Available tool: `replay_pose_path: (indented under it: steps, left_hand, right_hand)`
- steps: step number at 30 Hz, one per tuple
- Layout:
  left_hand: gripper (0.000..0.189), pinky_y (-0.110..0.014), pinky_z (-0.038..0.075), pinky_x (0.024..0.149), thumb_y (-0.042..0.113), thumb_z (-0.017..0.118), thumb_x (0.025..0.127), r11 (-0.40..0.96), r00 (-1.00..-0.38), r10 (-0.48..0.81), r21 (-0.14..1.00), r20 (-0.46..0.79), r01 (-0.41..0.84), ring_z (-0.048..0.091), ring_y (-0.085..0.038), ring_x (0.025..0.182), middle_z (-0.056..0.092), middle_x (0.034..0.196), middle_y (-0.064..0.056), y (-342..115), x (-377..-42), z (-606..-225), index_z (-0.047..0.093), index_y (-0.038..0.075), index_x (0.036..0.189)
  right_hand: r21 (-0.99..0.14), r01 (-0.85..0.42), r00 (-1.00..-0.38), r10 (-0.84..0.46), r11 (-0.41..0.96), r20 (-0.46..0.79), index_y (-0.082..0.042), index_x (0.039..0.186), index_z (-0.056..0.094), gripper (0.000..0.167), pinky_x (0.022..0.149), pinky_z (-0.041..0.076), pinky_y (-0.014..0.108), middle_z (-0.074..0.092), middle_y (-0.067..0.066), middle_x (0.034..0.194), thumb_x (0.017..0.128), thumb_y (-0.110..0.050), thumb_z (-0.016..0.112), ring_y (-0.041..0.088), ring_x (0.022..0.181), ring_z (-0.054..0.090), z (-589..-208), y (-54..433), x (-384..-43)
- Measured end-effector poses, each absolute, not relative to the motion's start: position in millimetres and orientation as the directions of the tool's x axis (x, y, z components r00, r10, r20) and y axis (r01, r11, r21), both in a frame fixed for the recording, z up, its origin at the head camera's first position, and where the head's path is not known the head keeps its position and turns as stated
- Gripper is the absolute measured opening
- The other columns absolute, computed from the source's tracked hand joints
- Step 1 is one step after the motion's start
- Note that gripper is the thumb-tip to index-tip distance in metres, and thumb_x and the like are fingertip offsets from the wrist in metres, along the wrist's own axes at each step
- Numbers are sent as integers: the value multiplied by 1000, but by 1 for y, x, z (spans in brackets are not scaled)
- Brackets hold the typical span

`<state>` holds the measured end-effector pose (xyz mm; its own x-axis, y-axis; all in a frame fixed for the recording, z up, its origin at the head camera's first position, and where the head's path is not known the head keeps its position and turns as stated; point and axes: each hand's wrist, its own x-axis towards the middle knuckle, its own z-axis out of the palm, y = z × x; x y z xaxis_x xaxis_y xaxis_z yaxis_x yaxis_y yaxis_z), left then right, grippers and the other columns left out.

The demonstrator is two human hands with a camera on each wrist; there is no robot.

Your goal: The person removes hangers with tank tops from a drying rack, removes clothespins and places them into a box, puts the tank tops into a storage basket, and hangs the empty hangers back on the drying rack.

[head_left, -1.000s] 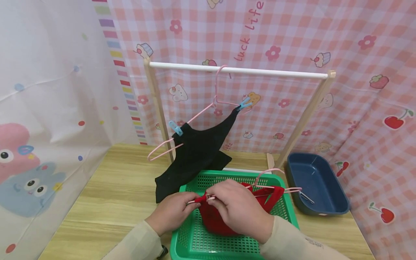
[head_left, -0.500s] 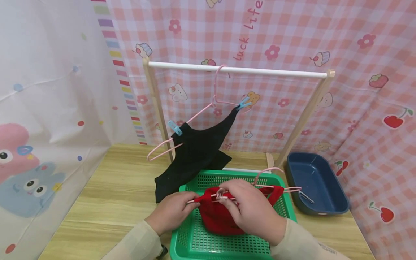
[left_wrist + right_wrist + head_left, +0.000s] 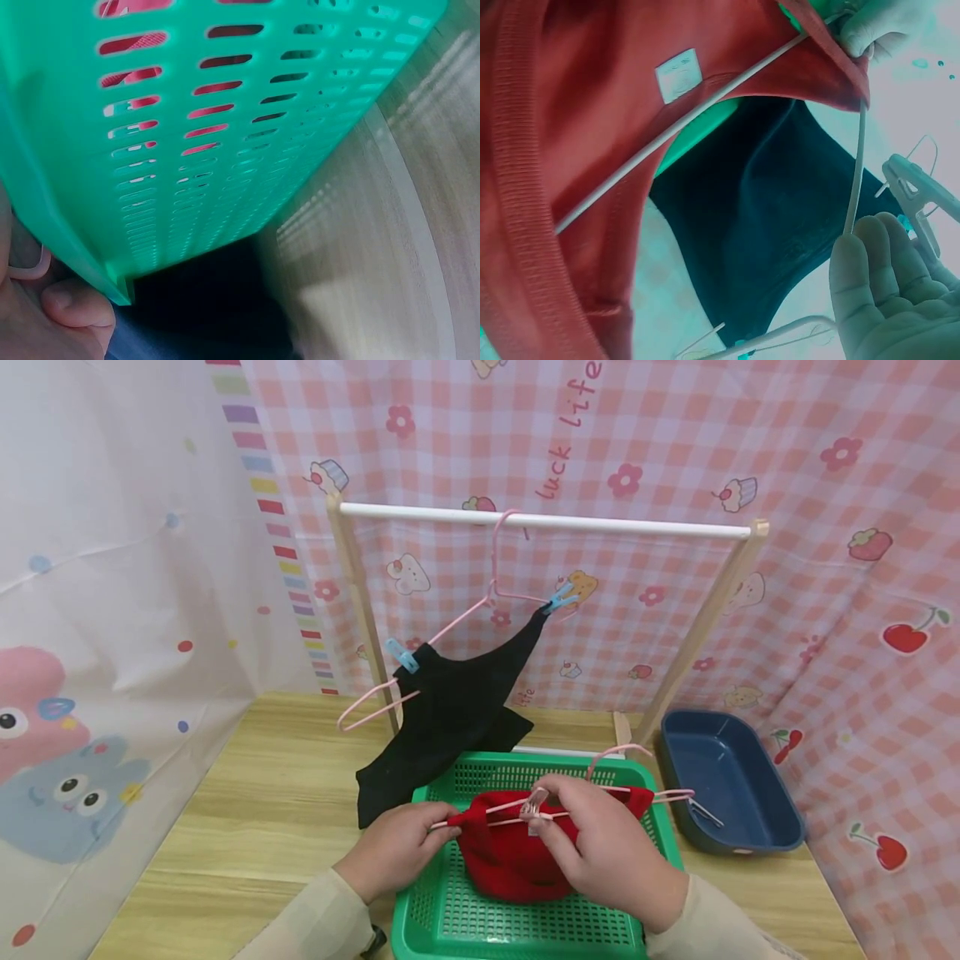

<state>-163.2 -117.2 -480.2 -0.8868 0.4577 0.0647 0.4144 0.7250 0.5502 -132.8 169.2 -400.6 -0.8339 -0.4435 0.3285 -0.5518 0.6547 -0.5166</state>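
Observation:
In the head view my left hand (image 3: 393,852) pinches the left end of a pink hanger (image 3: 510,810) together with a strap of a red tank top (image 3: 517,864). The top lies across the hanger, over the green basket; a white label (image 3: 679,75) shows inside it in the right wrist view. My right hand (image 3: 611,847) pinches a clear clothespin (image 3: 533,804) over the middle of the hanger. Beyond, a black top (image 3: 468,693) hangs from another pink hanger (image 3: 459,625), clipped by two blue clothespins (image 3: 402,656).
The green basket (image 3: 405,918) stands at the table's front. A rack's white rail (image 3: 637,527) on wooden posts carries the black top. To the right is a blue basin (image 3: 738,777), a pale clip (image 3: 705,812) showing against it. Patterned curtains close off the back and sides.
The right hand has moved to the right with the clothespin, away from the left hand, uncovering more of the hanger and red top. The left hand stays in place.

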Motion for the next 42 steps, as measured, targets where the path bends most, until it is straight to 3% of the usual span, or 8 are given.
replay_pose_path:
  steps: [11,18,21,28,35,42]
  left_hand:
    - [8,-28,52,75,32,65,105,723,-887,457,552,70,416,57,-2,79,70,93,20,-118,-164,-482,71,28,107]
    - [8,-27,51,74,32,65,105,722,-890,451,559,66,407,57,-2,79,70,93,20,-117,-164,-481,72,27,107]
    - [8,-27,51,74,32,65,105,725,-892,448,558,64,404,57,-2,78,69,93,20,-117,-163,-481,72,27,107]
    - [8,-27,50,73,31,66,105,727,-893,446,557,61,401,56,-3,77,68,90,20,-116,-163,-480,72,27,107]
    - [8,-27,50,73,31,65,105,729,-893,446,552,65,404,56,-3,77,68,89,20,-117,-164,-482,72,27,106]
    - [9,-28,52,75,33,65,105,731,-893,446,555,53,398,57,-3,79,70,93,19,-117,-164,-482,72,27,108]
  right_hand:
    - [-516,-616,-787,-428,596,445,-20,118,63,37,86,62,30,69,-19,104,88,-14,84,1,99,70,-407,189,-127]
    - [-531,-651,-757,-409,542,510,-17,117,65,34,80,57,17,73,-13,99,88,-4,79,2,91,72,-409,204,-121]
    - [-520,-654,-751,-392,549,531,-17,116,65,37,78,53,12,73,-12,96,86,0,78,1,88,71,-410,212,-118]
    - [-447,-662,-719,-342,601,605,-13,115,68,44,77,49,14,68,-17,90,77,4,81,-2,81,67,-417,231,-118]
    - [-452,-592,-759,-274,667,590,-8,113,70,39,75,52,12,71,-13,90,78,7,80,-1,81,68,-422,251,-118]
    - [-485,-497,-812,-189,720,552,-8,111,71,31,64,48,10,70,-13,85,84,5,78,-5,77,66,-429,272,-118]
